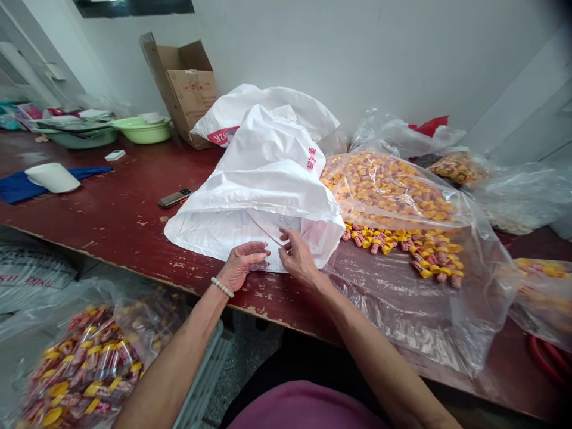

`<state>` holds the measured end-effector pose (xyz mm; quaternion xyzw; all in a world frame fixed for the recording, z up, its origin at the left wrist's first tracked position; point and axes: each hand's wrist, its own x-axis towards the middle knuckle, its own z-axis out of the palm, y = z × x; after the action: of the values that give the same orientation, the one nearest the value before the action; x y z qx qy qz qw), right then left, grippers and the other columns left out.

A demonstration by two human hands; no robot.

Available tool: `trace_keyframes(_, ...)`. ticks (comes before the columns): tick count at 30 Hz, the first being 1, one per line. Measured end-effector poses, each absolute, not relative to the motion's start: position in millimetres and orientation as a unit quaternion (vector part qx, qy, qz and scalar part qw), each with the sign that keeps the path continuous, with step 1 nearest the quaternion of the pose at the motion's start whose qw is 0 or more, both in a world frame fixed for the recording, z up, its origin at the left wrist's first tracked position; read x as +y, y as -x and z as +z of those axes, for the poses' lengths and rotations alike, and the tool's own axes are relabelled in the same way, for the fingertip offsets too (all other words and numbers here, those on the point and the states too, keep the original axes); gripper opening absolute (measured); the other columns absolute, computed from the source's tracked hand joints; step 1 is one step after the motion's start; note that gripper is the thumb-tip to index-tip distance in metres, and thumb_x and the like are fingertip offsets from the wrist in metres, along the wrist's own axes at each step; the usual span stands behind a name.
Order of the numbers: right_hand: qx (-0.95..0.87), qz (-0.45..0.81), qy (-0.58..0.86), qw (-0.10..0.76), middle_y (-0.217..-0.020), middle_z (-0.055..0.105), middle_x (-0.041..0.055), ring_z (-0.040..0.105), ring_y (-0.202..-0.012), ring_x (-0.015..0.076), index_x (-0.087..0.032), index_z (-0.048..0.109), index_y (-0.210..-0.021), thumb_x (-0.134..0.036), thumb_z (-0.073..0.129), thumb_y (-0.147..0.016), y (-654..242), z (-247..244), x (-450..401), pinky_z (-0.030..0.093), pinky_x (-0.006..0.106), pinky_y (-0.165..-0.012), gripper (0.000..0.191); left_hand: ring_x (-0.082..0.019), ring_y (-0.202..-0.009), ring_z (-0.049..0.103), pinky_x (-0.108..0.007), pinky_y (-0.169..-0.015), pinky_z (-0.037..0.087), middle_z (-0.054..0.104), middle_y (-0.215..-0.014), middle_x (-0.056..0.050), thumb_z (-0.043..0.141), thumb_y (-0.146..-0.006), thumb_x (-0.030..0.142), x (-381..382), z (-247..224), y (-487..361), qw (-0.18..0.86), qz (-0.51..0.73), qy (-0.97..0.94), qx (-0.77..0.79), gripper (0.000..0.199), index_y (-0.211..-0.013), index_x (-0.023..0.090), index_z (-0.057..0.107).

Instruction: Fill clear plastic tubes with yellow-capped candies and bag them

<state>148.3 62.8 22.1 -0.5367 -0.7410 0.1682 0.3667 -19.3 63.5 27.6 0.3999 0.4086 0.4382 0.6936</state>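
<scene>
A large white woven sack [263, 187] with red print lies on the dark red table, its mouth facing me. My left hand [245, 262], with a beaded bracelet on the wrist, is at the sack's lower lip, thumb and fingers pressed on a bit of clear plastic. My right hand [295, 255] is at the mouth's right part, its fingers bent and apart, nothing clearly held. To the right, a big clear plastic bag [415, 310] holds small pieces with yellow caps and red patterned wrappers [440, 259].
On the red table [116, 220] are a phone [175, 198], a white roll [52, 177], a green basin [143, 130] and a cardboard box [192, 98]. Below the edge at left, a bag of wrapped pieces [84, 369]. More clear bags [527, 190] lie at right.
</scene>
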Motion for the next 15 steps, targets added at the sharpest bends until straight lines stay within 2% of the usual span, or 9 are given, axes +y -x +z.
trace_keyframes(3,-0.737,0.07,0.62,0.259,-0.109,0.053,0.0154,0.052,-0.1,0.0247,-0.013,0.052,-0.112,-0.009,0.048,-0.08,-155,26,83,0.045,0.037,-0.083,0.033,-0.023,-0.085,0.067,-0.038,-0.079,0.052,0.067,-0.086,-0.003,0.073,-0.062,0.012,65,27,23,0.741,0.462,-0.345,0.345,0.041,-0.102,0.016,0.062)
trace_keyframes(6,-0.727,0.064,0.647,0.22,-0.1,0.057,0.0177,0.052,-0.098,0.0291,-0.014,0.057,-0.097,-0.004,0.045,-0.078,-158,22,94,0.045,0.04,-0.078,0.024,-0.026,-0.099,0.064,-0.044,-0.086,0.049,0.066,-0.101,-0.005,0.068,-0.068,0.016,64,25,23,0.773,0.469,-0.308,0.296,0.041,-0.107,0.021,0.06)
trace_keyframes(10,-0.712,0.076,0.663,0.218,-0.094,0.059,0.0178,0.056,-0.091,0.0272,-0.013,0.056,-0.095,-0.001,0.043,-0.077,-160,17,94,0.045,0.039,-0.074,0.025,-0.021,-0.099,0.063,-0.038,-0.086,0.05,0.058,-0.123,-0.008,0.063,-0.07,0.016,63,20,22,0.771,0.481,-0.316,0.272,0.045,-0.114,0.023,0.055)
trace_keyframes(13,-0.708,0.093,0.657,0.244,-0.094,0.061,0.0138,0.058,-0.086,0.0219,-0.012,0.052,-0.104,-0.008,0.047,-0.081,-158,21,83,0.046,0.034,-0.075,0.024,-0.018,-0.095,0.063,-0.034,-0.083,0.05,0.056,-0.125,-0.007,0.066,-0.068,0.015,63,16,20,0.757,0.491,-0.321,0.287,0.049,-0.115,0.024,0.053)
trace_keyframes(15,-0.706,0.133,0.622,0.311,-0.094,0.062,0.0087,0.059,-0.08,0.0169,-0.014,0.047,-0.111,-0.018,0.048,-0.085,-153,25,69,0.047,0.029,-0.072,0.026,-0.016,-0.094,0.063,-0.031,-0.082,0.05,0.057,-0.122,-0.005,0.069,-0.068,0.017,63,14,17,0.741,0.501,-0.331,0.3,0.051,-0.116,0.025,0.052)
